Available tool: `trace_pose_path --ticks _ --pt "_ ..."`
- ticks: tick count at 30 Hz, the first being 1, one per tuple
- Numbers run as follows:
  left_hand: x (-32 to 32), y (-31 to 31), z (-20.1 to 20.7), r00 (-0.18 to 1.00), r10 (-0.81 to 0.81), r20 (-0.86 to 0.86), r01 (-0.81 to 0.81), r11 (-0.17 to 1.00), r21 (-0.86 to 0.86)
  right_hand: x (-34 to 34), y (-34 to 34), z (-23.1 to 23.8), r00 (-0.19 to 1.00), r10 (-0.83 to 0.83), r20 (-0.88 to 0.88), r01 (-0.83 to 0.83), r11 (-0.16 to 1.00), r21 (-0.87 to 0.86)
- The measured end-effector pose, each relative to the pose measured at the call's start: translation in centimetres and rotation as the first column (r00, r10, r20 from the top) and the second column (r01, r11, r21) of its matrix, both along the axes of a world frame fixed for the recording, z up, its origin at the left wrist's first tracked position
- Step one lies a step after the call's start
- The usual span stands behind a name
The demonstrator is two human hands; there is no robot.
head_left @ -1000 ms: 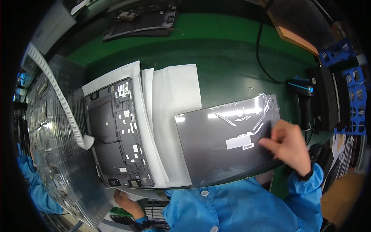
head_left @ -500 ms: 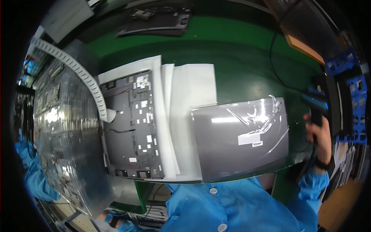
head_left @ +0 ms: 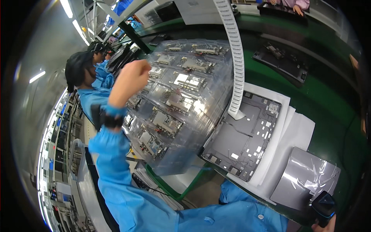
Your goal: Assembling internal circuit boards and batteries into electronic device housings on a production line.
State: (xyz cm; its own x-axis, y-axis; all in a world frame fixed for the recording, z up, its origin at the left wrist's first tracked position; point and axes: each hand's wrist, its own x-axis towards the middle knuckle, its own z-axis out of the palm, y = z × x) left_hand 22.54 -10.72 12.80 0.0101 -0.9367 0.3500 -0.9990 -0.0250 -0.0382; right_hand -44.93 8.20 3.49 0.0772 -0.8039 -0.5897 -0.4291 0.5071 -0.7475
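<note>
My left hand [head_left: 133, 79] is raised over a stack of clear plastic trays [head_left: 216, 91] with circuit boards [head_left: 189, 81] in their pockets. Its fingers are curled, and what they hold, if anything, is hidden. At the lower right, my right hand [head_left: 325, 225] grips a black handheld scanner [head_left: 323, 204] with a blue light, near the front corner of a grey laptop lid [head_left: 288, 185] under clear film. Between trays and lid, an open dark laptop case [head_left: 241, 135] lies on white foam sheets [head_left: 295, 127]. A strip of white labels [head_left: 237, 58] hangs down to the case.
Another dark laptop case [head_left: 280, 62] with parts on it lies farther back on the green bench [head_left: 251, 79]. Across the bench, another person's hands [head_left: 296, 9] rest by a dark panel. People in blue [head_left: 87, 92] sit at the left. A green-edged bin [head_left: 179, 189] is below the trays.
The view has swung left. My left hand now shows over the trays. My right hand has brought the scanner from the bench's right side to the laptop lid's front corner.
</note>
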Motion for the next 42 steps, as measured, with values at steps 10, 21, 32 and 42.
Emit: trace_pose_path --ticks 10,21,32,42 --pt "10.0 -10.0 -5.5 0.962 0.269 -0.033 -0.263 0.955 0.139 3.8 -2.6 -0.5 1.0 -0.02 -0.02 0.018 0.998 -0.064" --pt "-7.7 -2.5 0.4 0.964 -0.224 -0.142 0.139 0.884 -0.447 4.8 -5.7 1.9 0.839 0.466 -0.283 -0.528 0.567 -0.632" --pt "-25.3 7.9 -1.9 0.642 -0.397 -0.656 0.531 0.847 0.006 9.9 -11.3 1.8 0.627 0.757 -0.186 -0.669 0.4 -0.626" --pt "-23.7 11.9 -2.5 0.781 -0.268 -0.564 0.411 0.901 0.141 9.3 -10.4 6.5 0.763 0.621 0.178 -0.492 0.737 -0.463"
